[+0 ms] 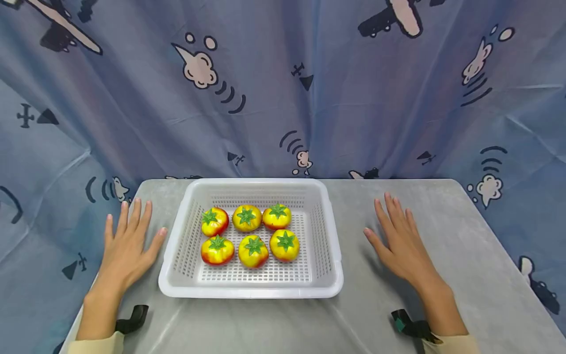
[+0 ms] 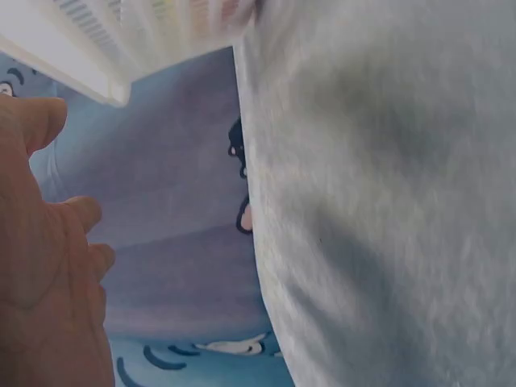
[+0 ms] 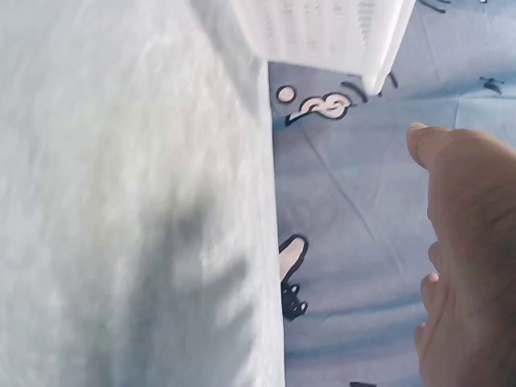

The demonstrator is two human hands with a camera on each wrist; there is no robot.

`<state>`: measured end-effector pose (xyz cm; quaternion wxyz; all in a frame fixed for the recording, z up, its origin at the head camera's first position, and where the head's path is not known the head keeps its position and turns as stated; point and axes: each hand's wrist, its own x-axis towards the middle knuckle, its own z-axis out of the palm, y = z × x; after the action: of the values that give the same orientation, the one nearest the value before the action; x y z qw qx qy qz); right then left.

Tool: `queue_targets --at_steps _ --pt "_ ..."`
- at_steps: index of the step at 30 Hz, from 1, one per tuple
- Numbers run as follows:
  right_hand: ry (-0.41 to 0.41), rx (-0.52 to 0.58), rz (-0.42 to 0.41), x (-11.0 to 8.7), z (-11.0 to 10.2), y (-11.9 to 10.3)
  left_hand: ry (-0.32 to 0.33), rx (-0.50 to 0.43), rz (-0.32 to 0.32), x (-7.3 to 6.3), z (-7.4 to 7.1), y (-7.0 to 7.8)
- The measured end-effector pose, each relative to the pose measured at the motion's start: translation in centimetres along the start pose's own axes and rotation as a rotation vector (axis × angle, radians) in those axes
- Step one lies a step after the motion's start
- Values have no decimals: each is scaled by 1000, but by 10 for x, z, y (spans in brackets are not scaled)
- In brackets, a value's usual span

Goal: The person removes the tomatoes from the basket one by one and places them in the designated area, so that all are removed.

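A white plastic basket (image 1: 251, 292) with slotted walls stands on the grey table. Inside it, several shiny yellow-and-red tomato-like fruits (image 1: 253, 251) with green star-shaped tops sit in two rows, stems upward. My left hand (image 1: 128, 248) is to the left of the basket, fingers straight and spread, holding nothing. On the other side, farther from the basket, my right hand (image 1: 400, 241) is likewise spread with nothing in it. The left wrist view has the left palm (image 2: 48, 266) beside the basket's wall (image 2: 105, 48). In the right wrist view the right hand (image 3: 476, 250) appears edge-on.
The grey table (image 1: 367, 314) ends at a back edge just behind the basket. A blue curtain (image 1: 265, 98) printed with planes and clouds hangs behind and around it. Dark wrist mounts (image 1: 132, 319) sit near both cuffs.
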<state>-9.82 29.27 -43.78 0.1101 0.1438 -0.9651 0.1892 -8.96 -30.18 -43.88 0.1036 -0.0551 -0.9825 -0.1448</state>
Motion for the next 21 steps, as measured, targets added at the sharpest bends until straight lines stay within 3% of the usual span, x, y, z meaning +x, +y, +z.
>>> queue_targets --at_steps 8,14,18,21 --pt "14 44 -86 14 -9 -23 -3 -64 1 2 -5 7" --pt "-35 100 -99 20 -19 -48 11 -230 -1 5 -9 16" --pt "-80 110 -94 29 -25 -64 -55 -342 -33 15 -15 25" --pt "-126 130 -104 37 -26 -76 -105 -477 -69 17 -17 28"
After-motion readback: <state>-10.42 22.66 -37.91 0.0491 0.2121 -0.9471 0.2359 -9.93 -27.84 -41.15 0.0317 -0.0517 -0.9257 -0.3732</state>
